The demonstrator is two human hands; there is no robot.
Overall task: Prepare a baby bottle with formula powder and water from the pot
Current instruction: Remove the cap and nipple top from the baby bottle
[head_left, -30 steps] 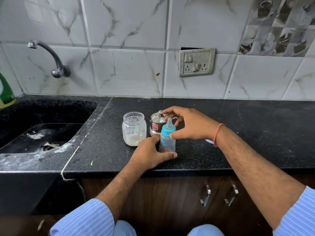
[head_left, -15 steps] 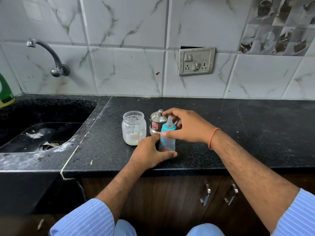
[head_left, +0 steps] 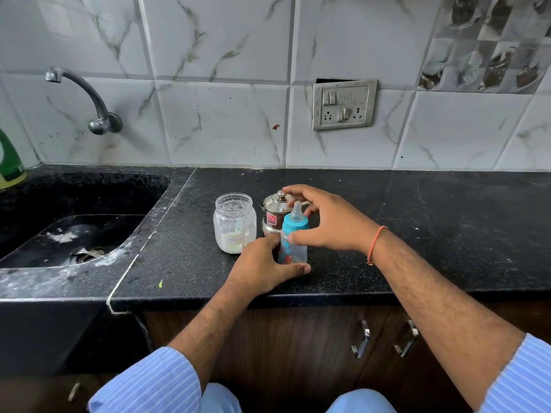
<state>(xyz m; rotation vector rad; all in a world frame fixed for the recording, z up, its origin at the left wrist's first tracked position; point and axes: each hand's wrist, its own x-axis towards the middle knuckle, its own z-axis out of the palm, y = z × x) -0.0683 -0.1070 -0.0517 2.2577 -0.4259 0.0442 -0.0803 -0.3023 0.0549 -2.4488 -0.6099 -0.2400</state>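
Observation:
A small clear baby bottle (head_left: 293, 250) with a blue collar and a clear teat stands upright on the black counter (head_left: 417, 234). My left hand (head_left: 265, 266) wraps the bottle's lower body from the left. My right hand (head_left: 325, 225) curls around the blue collar from the right, its thumb touching just below the collar, fingers spread behind the teat. Directly behind the bottle stands a small steel pot (head_left: 272, 216) with a knobbed lid and red label. Left of the pot is a lidless glass jar (head_left: 235, 223) with pale formula powder at the bottom.
A black sink (head_left: 74, 231) is sunk into the counter at the left, with a wall tap (head_left: 89, 99) above it. A green bottle (head_left: 10, 162) stands at the far left edge. A switch and socket plate (head_left: 344, 104) hangs on the tiled wall. Cabinet handles (head_left: 384, 338) sit below the counter.
My right hand has shifted slightly on the bottle's top, with the fingers now spread more loosely around the collar. The left hand and the bottle stay put.

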